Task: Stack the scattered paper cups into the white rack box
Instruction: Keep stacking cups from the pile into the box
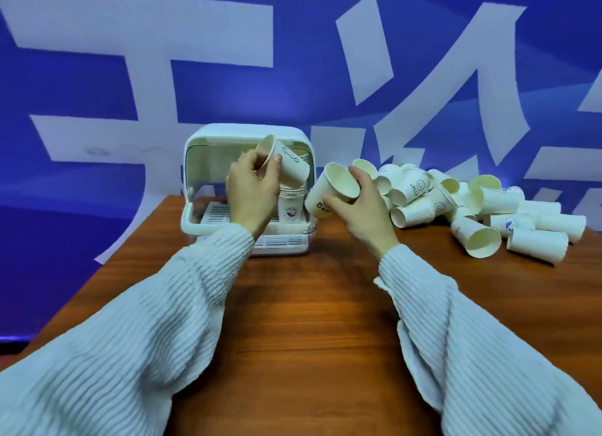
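The white rack box (pixel 208 136) stands open at the table's far edge. Inside it, on the right, a stack of paper cups (pixel 291 204) stands upright. My left hand (pixel 252 189) holds a tilted paper cup (pixel 290 160) by its rim just above that stack, inside the box opening. My right hand (pixel 365 204) grips another paper cup (pixel 332 188) to the right of the box, its mouth facing me. A heap of scattered paper cups (pixel 472 207) lies on the table further right.
The wooden table (pixel 309 305) stretches from the box toward me. The box has a slatted white tray (pixel 283 242) at its front. A blue banner with big white characters (pixel 293 61) hangs right behind the table.
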The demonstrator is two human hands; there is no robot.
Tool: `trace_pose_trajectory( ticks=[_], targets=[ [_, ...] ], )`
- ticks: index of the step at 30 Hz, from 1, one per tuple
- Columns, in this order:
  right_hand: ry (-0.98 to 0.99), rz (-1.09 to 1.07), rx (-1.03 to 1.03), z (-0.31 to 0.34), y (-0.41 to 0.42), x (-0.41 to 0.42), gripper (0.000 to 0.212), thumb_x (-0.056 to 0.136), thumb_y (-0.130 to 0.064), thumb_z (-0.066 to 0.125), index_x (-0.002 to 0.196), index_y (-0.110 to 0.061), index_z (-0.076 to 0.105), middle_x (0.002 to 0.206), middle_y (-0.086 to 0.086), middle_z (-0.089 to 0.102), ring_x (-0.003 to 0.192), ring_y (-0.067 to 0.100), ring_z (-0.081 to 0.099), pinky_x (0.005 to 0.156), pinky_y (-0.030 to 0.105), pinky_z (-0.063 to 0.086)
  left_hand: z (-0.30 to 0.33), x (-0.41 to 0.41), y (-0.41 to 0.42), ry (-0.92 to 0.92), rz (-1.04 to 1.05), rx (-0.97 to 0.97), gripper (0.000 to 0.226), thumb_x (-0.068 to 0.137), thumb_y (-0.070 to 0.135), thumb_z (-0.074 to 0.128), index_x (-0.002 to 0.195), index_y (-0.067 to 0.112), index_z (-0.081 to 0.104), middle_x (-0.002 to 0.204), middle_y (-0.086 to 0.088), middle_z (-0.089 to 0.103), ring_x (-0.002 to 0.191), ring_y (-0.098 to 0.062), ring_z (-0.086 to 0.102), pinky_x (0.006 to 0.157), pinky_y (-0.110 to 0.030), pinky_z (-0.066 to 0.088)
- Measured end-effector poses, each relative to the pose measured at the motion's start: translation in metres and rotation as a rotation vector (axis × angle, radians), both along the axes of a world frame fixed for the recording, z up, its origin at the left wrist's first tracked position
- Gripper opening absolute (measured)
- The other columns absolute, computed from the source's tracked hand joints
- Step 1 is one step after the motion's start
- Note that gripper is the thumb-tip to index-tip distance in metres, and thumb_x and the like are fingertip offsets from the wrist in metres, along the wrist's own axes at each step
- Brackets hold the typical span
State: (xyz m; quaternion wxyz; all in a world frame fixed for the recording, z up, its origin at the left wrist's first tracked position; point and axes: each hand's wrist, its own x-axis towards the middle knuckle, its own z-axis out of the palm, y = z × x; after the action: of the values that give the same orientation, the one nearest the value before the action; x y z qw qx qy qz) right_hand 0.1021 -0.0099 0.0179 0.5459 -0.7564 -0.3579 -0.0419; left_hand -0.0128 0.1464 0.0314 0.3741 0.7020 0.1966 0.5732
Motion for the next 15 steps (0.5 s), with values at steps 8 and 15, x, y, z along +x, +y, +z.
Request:
trace_pose_trajectory(
  ticks=[8,15],
  targets=[
    [-0.113,-0.065,-0.517,-0.012,0.088,0.002,0.079,0.077,-0.048,0.081,0.145,-0.022,0.05,0.139,0.01,0.055,0.132,0.033,0.049,0.108,0.046,0.044,-0.005,-0.028,0.054,0.09,0.108,0.042,0.015,0.095,0.042,0.057,0.085,0.032,0.061,0.09,0.007,0.067,0.092,-0.023,0.062,0.083,-0.048,0.052],
    [-0.051,-0.061,-0.624,-0.019,0.094,0.01,0.1,0.067,-0.064,0.083,0.151,-0.031,0.042,0.152,0.008,0.043,0.143,0.032,0.035,0.115,0.047,0.035,-0.02,-0.017,0.057,0.218,0.108,0.234,0.015,0.099,0.02,0.06,0.104,0.011,0.07,0.104,-0.006,0.069,0.098,-0.027,0.057,0.08,-0.029,0.036]
  ],
)
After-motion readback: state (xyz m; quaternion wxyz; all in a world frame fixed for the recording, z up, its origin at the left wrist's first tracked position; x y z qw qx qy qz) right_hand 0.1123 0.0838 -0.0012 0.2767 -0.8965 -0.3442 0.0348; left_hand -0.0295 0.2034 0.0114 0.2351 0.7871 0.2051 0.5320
